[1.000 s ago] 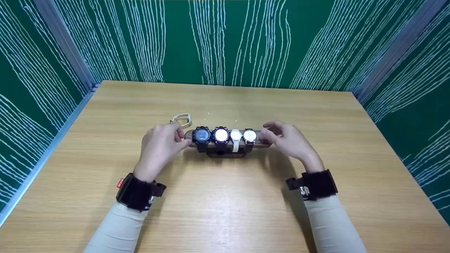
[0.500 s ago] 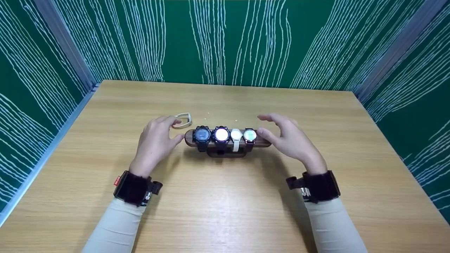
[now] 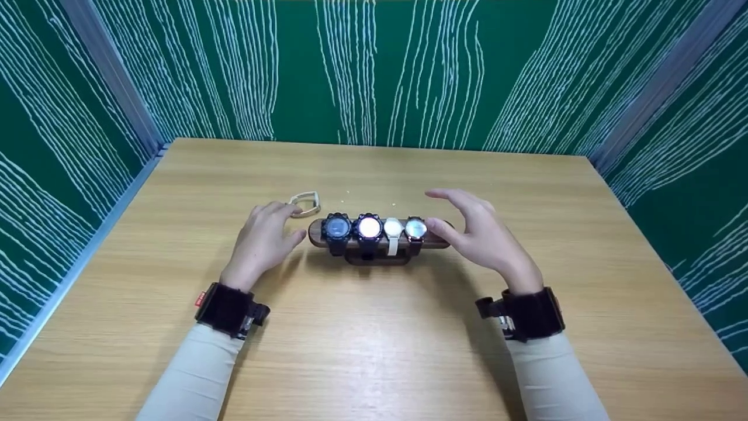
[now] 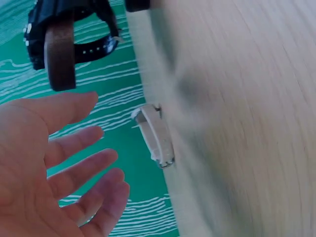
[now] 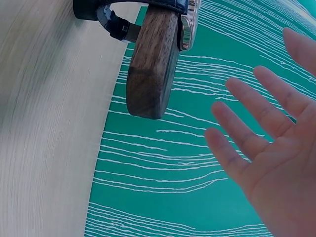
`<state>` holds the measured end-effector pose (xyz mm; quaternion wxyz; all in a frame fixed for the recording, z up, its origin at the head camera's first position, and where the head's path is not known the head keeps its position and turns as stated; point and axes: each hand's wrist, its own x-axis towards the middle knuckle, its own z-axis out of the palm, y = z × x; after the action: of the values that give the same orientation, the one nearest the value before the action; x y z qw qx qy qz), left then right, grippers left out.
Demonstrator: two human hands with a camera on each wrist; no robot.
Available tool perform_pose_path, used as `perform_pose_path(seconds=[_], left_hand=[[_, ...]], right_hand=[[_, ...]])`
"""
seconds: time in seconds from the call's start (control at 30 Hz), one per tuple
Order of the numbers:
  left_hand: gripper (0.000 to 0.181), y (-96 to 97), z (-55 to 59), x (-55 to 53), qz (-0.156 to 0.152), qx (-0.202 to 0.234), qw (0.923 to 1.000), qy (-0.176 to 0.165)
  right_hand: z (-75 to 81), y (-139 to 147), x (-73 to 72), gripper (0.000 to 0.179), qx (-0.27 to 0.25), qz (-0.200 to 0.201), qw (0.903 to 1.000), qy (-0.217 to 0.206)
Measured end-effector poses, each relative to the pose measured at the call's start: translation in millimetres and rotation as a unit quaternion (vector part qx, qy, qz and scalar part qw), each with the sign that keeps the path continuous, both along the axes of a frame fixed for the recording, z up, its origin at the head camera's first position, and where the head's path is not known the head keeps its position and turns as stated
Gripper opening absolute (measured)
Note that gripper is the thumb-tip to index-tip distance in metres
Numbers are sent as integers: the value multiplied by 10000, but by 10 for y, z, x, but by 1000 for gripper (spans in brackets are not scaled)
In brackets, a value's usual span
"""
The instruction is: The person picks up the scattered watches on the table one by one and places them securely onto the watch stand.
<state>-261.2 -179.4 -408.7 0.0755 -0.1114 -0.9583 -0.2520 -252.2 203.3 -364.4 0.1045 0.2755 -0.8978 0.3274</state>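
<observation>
A dark wooden watch stand [image 3: 316, 233] bears several watches in a row: a black watch [image 3: 338, 227], another dark watch [image 3: 369, 227] with a bright dial, a white watch [image 3: 393, 228] and a dark-strapped watch [image 3: 415, 228]. My left hand [image 3: 261, 240], fingers spread and holding nothing, is off the stand's left end. Just past its fingertips a pale-strapped watch [image 3: 305, 204] lies on the table; its buckled loop shows in the left wrist view. My right hand [image 3: 485, 237] is open beside the stand's right end, thumb overlapping it in the head view. The right wrist view shows its fingers apart from the bar [image 5: 153, 64].
The wooden table [image 3: 374, 339] spreads around the stand. Small white specks [image 3: 347, 192] lie behind it. Green walls [image 3: 409, 70] with white wavy lines stand at the back and both sides.
Both hands have let go of the stand's ends and their fingers have opened. My left hand has drawn slightly left, away from the stand. The watches keep their places on the bar.
</observation>
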Motion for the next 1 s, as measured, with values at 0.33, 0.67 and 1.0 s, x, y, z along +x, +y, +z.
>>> perform_pose_path(seconds=[0.33,0.67,1.0], left_hand=[[52,31,-64,-236,-527,-362,9966,-518],[60,54,-157,-401,-747,-662,9912,-868],[47,130,-188,-427,-416,-807,9940,-605]], right_hand=[[8,-6,16,54,38,-13,10000,-69],[18,-1,33,55,32,-30,9999,-126],[24,0,34,52,-8,65,10000,17]])
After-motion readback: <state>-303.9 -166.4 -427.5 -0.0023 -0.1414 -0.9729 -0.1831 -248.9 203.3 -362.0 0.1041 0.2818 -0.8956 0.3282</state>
